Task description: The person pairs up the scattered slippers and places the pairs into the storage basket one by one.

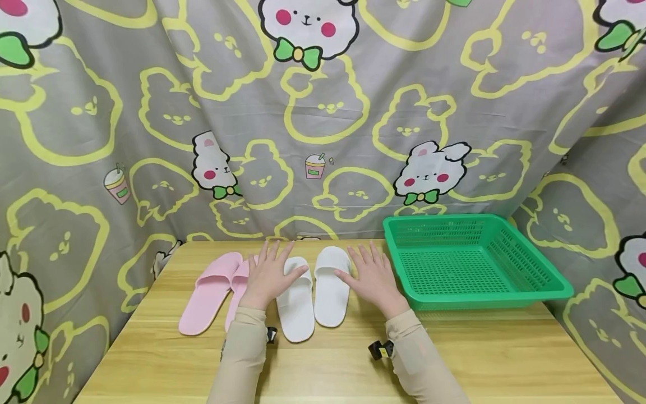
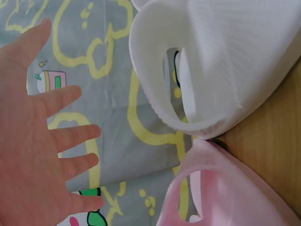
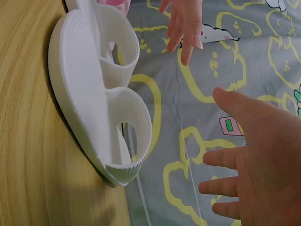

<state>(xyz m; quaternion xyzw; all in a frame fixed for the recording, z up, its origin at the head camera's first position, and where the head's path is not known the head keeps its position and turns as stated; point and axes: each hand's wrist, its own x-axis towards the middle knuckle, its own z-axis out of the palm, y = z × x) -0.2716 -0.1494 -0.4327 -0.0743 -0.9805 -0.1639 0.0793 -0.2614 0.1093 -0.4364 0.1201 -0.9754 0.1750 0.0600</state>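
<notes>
Two white slippers, a left one (image 1: 295, 308) and a right one (image 1: 331, 297), lie side by side on the wooden table. To their left is a pink slipper (image 1: 207, 297), with a second pink slipper (image 1: 235, 308) partly hidden behind my left hand (image 1: 270, 278). That hand hovers with spread fingers, holding nothing; the left wrist view shows its palm apart from the slippers. My right hand (image 1: 374, 279) is held above the table, fingers spread, between the right white slipper and the green basket. The right wrist view shows nothing in its grasp.
A green plastic basket (image 1: 530, 297) with perforated walls stands at the table's right side. Behind the wooden table (image 1: 343, 370) hangs a grey patterned curtain (image 1: 353, 129), which also runs along both sides. A small black device (image 1: 381, 350) is strapped at my right wrist.
</notes>
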